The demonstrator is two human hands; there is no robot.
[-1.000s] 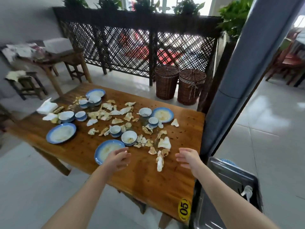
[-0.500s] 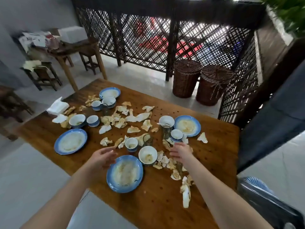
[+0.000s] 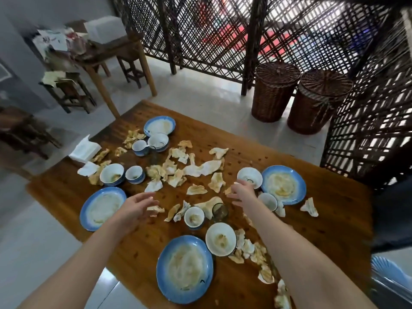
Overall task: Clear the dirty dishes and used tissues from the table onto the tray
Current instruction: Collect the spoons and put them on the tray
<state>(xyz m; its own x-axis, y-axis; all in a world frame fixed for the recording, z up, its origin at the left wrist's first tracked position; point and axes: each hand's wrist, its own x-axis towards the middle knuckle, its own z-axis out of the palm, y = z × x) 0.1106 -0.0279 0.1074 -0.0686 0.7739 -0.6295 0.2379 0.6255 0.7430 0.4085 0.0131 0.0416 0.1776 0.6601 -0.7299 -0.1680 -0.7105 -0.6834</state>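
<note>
Left grip (image 3: 136, 208) is spread wide and empty just above a crumpled tissue (image 3: 156, 208), while right grip (image 3: 243, 192) is bent beside a small bowl (image 3: 250, 176), its hold impossible to tell, both apparently placed to gather tabletop (image 3: 334, 230) litter before dishes.

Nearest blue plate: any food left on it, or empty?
Empty apart from residue. The plate lies flat on the table with only a thin yellowish smear across it; no pieces, nothing stacked on it.

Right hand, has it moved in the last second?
Yes. The right hand has reached forward across the table, away from its near edge, up to the white bowl beside the blue plate on the right.
</note>
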